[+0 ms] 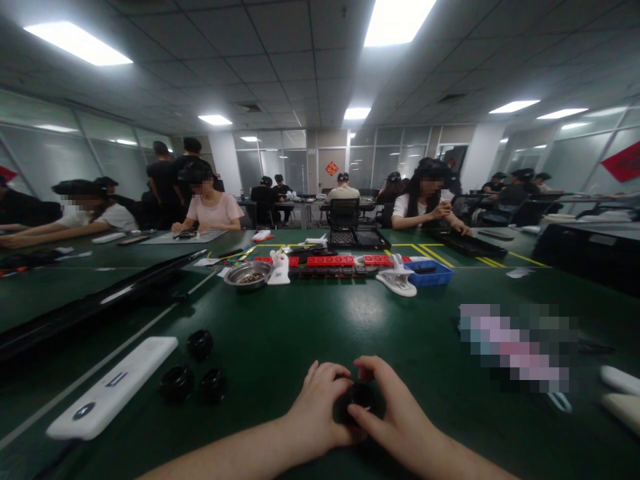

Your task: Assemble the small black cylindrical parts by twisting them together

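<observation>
Near the front of the green table, my left hand point(320, 408) and my right hand point(404, 410) come together around a black round part point(362, 399) with a dark hollow in its top. My left fingers curl round its left side. On the right side, my right thumb presses its near edge and the index finger arches over the back. Its lower portion is hidden by my hands. To the left sit a few similar black round parts: one behind point(199, 344), one at front left point(176, 383) and one at front right point(213, 385).
A long white device point(117, 387) lies at the left, beside a long black bar point(90, 303). Farther back are a metal bowl point(249, 275) with small pieces, red blocks point(330, 261), a white stand point(399, 277) and a blue tray point(431, 273). People work around the table.
</observation>
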The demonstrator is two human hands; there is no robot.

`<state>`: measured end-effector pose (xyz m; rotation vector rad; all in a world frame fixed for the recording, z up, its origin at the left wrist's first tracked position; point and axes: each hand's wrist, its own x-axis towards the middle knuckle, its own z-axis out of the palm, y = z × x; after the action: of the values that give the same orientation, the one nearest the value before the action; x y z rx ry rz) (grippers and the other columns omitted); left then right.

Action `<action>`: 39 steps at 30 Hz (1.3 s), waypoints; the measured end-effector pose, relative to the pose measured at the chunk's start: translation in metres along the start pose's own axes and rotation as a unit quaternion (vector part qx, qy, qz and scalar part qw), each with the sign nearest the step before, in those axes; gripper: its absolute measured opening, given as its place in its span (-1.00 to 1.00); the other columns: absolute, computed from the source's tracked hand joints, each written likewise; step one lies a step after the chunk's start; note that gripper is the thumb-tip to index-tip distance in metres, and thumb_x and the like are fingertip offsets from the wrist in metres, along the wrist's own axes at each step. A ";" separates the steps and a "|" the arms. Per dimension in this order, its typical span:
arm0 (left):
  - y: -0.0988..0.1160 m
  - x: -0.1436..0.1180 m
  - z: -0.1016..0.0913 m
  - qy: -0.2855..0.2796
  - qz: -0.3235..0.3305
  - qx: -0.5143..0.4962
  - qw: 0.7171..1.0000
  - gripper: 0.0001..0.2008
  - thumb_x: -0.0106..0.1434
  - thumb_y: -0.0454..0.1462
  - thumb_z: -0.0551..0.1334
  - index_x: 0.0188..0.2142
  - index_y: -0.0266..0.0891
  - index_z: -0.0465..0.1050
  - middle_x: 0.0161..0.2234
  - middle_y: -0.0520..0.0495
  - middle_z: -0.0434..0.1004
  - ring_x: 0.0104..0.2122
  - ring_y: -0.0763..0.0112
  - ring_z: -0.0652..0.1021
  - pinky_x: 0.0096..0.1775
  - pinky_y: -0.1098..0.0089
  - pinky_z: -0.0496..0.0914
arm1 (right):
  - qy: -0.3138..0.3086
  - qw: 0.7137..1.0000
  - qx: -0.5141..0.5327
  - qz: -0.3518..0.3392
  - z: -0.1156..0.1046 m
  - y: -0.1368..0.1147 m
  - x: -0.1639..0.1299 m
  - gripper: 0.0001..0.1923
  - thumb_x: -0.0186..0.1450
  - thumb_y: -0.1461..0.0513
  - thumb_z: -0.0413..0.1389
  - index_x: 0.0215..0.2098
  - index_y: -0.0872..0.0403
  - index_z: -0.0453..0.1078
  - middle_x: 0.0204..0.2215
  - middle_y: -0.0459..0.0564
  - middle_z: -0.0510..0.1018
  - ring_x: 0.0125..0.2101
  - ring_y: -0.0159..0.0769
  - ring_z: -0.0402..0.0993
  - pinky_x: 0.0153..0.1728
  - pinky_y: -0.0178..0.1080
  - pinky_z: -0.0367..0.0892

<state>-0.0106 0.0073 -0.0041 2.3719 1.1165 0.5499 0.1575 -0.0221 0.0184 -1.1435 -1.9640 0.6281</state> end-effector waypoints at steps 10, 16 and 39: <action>0.003 -0.001 -0.002 -0.001 -0.003 -0.002 1.000 -0.52 -0.13 -0.08 0.37 -0.17 -0.09 0.40 -0.09 -0.04 0.32 -0.05 0.13 0.30 0.10 -0.01 -0.06 | -0.022 0.999 0.016 -0.039 -0.003 -0.001 -0.002 -0.50 0.02 0.43 0.00 -0.06 0.06 0.14 -0.15 0.04 0.34 -0.11 -0.20 0.28 -0.08 -0.12 0.23; 0.003 -0.001 -0.002 -0.004 -0.001 0.000 1.000 -0.50 -0.14 -0.11 0.37 -0.16 -0.09 0.40 -0.09 -0.04 0.32 -0.05 0.15 0.30 0.10 0.02 -0.06 | -0.034 0.999 0.015 0.018 -0.001 -0.002 0.002 -0.62 -0.01 0.39 0.09 -0.20 0.08 0.20 -0.27 -0.01 0.36 -0.24 -0.22 0.32 -0.19 -0.16 0.28; 0.004 -0.001 -0.002 -0.008 -0.006 0.002 1.000 -0.50 -0.13 -0.12 0.36 -0.14 -0.11 0.39 -0.08 -0.05 0.31 -0.04 0.12 0.29 0.10 0.00 -0.08 | -0.038 0.999 0.022 -0.019 -0.004 -0.004 -0.001 -0.50 0.00 0.42 0.02 -0.07 0.09 0.15 -0.15 0.06 0.35 -0.11 -0.17 0.29 -0.06 -0.09 0.22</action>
<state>-0.0100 0.0048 0.0000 2.3665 1.1251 0.5243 0.1590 -0.0253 0.0234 -1.0686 -2.0208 0.6995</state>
